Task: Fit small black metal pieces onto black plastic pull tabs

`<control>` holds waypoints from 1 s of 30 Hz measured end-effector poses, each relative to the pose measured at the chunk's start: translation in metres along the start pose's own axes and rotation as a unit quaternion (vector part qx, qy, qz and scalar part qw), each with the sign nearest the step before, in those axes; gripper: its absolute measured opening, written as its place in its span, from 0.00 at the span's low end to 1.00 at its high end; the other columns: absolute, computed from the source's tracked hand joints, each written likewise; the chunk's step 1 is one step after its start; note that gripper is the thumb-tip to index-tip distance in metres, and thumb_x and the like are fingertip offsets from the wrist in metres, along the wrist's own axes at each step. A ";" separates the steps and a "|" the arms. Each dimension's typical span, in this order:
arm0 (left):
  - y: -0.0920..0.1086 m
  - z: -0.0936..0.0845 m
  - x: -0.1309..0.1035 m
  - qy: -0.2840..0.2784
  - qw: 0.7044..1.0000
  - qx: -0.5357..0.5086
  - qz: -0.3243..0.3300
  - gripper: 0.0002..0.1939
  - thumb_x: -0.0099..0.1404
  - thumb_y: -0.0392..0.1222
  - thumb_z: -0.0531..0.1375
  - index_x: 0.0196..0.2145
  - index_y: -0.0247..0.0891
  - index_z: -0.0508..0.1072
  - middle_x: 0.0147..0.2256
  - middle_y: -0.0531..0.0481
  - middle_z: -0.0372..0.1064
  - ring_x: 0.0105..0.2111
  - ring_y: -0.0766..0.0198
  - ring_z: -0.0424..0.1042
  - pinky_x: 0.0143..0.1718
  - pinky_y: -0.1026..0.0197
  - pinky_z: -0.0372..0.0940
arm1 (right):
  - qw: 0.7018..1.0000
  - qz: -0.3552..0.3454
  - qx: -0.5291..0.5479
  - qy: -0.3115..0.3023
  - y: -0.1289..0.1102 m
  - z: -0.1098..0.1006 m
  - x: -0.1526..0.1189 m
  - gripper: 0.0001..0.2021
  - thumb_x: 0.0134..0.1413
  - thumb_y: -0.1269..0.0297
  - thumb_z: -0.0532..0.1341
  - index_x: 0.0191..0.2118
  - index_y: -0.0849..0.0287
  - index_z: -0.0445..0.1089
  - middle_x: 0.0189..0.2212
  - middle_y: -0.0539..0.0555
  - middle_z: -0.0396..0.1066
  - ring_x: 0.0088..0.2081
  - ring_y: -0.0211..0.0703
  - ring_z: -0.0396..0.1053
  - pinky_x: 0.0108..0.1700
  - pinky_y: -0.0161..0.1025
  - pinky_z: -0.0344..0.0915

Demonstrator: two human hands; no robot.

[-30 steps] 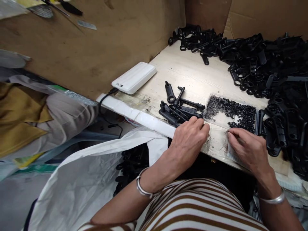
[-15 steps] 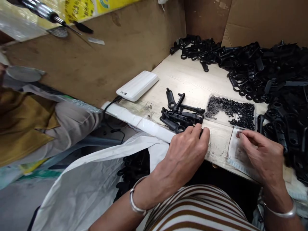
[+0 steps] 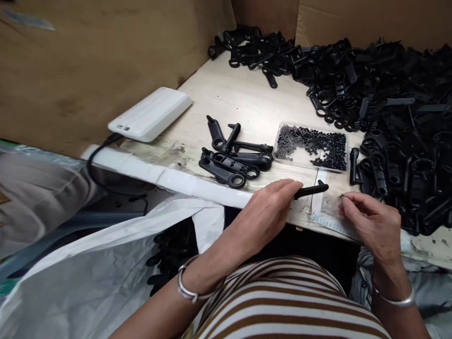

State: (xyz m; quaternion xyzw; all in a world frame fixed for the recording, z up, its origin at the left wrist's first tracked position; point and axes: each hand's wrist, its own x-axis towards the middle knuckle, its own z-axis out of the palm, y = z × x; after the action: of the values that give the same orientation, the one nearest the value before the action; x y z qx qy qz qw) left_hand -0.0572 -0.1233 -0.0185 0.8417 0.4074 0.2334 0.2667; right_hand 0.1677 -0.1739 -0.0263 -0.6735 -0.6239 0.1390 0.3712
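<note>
Black handle [image 3: 313, 190] — held in left hand [image 3: 266, 207]

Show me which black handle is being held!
The black handle poking out of the left hand, its end pointing toward the right hand; those on the table lie unheld.

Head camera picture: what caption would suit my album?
Left hand grips a black part, right hand pinches a tiny piece, near a tray of small bits.

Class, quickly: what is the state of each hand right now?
Left hand: closed, holding a black part.
Right hand: closed, pinching a tiny piece, too small to identify.
</note>
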 end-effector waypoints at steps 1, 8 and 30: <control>0.000 0.002 0.002 -0.022 1.000 0.013 -0.003 0.17 0.65 0.26 0.49 0.46 0.35 0.71 0.45 0.44 0.74 0.44 0.60 0.74 0.46 0.59 0.70 | 1.000 -0.005 -0.004 -0.007 0.001 0.000 -0.001 0.08 0.55 0.61 0.63 0.32 0.59 0.77 0.21 0.50 0.76 0.21 0.38 0.73 0.27 0.33 0.73; 0.000 -0.001 0.010 -0.081 0.992 0.091 -0.038 0.17 0.64 0.24 0.48 0.42 0.35 0.73 0.42 0.43 0.73 0.46 0.58 0.73 0.49 0.55 0.69 | 0.999 -0.024 -0.008 -0.030 0.003 0.004 -0.001 0.09 0.56 0.61 0.61 0.33 0.58 0.77 0.23 0.50 0.77 0.21 0.37 0.73 0.28 0.33 0.72; -0.070 -0.086 0.026 -0.159 0.965 0.203 -0.044 0.46 0.60 0.48 0.66 0.67 0.35 0.47 0.68 0.34 0.42 0.69 0.43 0.37 0.65 0.34 0.37 | 1.000 -0.001 -0.025 -0.015 0.015 0.006 -0.003 0.11 0.55 0.55 0.63 0.33 0.57 0.77 0.21 0.49 0.76 0.21 0.39 0.73 0.27 0.34 0.71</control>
State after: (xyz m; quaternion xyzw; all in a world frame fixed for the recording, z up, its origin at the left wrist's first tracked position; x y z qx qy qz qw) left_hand -0.1349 -0.0432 0.0054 0.8857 0.4352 -0.0027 0.1617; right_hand 0.1747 -0.1741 -0.0415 -0.6799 -0.6335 0.1332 0.3445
